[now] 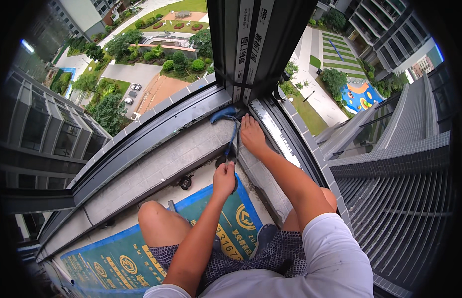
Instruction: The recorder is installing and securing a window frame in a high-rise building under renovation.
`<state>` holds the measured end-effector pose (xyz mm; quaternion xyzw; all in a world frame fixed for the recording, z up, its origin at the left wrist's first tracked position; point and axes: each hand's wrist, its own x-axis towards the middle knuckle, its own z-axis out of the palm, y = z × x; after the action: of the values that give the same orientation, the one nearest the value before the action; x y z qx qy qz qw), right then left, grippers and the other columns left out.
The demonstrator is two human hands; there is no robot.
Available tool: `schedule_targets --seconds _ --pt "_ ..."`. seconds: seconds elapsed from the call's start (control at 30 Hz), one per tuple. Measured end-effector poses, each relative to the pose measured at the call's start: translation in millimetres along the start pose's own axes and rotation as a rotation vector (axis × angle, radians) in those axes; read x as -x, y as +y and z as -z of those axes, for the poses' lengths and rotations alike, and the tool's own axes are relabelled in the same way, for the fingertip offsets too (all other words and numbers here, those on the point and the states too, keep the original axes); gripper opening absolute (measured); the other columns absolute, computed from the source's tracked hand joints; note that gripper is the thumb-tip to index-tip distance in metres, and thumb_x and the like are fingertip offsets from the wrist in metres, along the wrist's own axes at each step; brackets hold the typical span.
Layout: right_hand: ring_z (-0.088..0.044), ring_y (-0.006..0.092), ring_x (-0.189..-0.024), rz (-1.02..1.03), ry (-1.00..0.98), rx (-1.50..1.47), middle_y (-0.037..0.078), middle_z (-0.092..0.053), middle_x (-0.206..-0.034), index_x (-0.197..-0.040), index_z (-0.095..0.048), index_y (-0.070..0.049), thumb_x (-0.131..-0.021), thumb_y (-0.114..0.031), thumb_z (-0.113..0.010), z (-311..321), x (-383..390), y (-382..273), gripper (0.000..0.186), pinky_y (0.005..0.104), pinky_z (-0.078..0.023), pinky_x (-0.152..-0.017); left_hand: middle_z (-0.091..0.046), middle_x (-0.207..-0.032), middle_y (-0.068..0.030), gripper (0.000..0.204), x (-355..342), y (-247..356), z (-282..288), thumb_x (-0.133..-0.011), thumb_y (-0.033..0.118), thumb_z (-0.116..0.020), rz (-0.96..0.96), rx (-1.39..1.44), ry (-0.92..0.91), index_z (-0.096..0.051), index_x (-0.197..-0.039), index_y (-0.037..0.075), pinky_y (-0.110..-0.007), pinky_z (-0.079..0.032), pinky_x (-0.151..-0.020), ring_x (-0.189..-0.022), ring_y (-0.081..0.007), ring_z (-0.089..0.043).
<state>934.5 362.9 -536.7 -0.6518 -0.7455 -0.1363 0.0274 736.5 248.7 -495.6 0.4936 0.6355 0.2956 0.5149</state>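
Note:
My left hand is closed on a dark tool at the lower end of a blue cord, above the edge of the stone ledge; the tool's shape is partly hidden. My right hand reaches into the window corner, fingers together over a dark item I cannot make out, beside the cord. A blue tool lies in the corner at the foot of the dark corner post, just left of my right hand.
Window frame rails run both ways from the corner, with a long drop to gardens and paths outside. A tiled ledge runs inside. Below it are a dark round object and a green-and-blue protective sheet under my bent legs.

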Motion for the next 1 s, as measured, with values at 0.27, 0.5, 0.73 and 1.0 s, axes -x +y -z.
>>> schedule_targets --seconds 0.27,0.5,0.73,1.0 --pt "-0.056 0.0331 -0.13 0.176 0.014 0.162 0.026 -0.066 -0.137 -0.14 -0.061 0.013 -0.097 -0.02 -0.054 14 -9 23 0.054 0.0391 -0.043 -0.107 -0.063 -0.071 -0.0212 0.048 13 25 -3 -0.105 0.04 -0.063 -0.072 -0.122 -0.017 -0.057 -0.08 -0.001 -0.048 -0.048 -0.067 -0.066 -0.0357 -0.06" --pt "-0.054 0.0315 -0.126 0.193 0.045 0.177 0.021 -0.069 -0.128 -0.128 -0.069 0.011 -0.092 -0.019 -0.057 13 -11 29 0.048 0.0381 -0.042 -0.1 -0.063 -0.073 -0.0243 0.047 -2 30 -13 -0.104 0.039 -0.063 -0.121 -0.207 -0.017 -0.056 -0.08 -0.001 -0.053 -0.046 -0.067 -0.071 -0.0454 -0.062" --pt "-0.055 0.0301 -0.114 0.202 0.119 -0.034 0.014 -0.062 -0.117 -0.106 -0.074 0.004 -0.085 -0.016 -0.061 20 -14 41 0.032 0.0376 -0.043 -0.094 -0.064 -0.074 -0.0246 0.049 -6 26 -5 -0.105 0.041 -0.062 -0.116 -0.26 -0.007 -0.057 -0.08 -0.001 -0.054 -0.047 -0.069 -0.074 -0.0468 -0.064" --pt "-0.057 0.026 -0.11 0.088 0.041 0.064 0.011 -0.064 -0.11 -0.116 -0.073 0.001 -0.089 -0.017 -0.061 29 -15 29 0.035 0.036 -0.044 -0.092 -0.069 -0.086 -0.0277 0.048 -9 11 -2 -0.106 0.042 -0.06 -0.162 -0.333 -0.023 -0.059 -0.087 -0.001 -0.055 -0.05 -0.075 -0.085 -0.0487 -0.067"
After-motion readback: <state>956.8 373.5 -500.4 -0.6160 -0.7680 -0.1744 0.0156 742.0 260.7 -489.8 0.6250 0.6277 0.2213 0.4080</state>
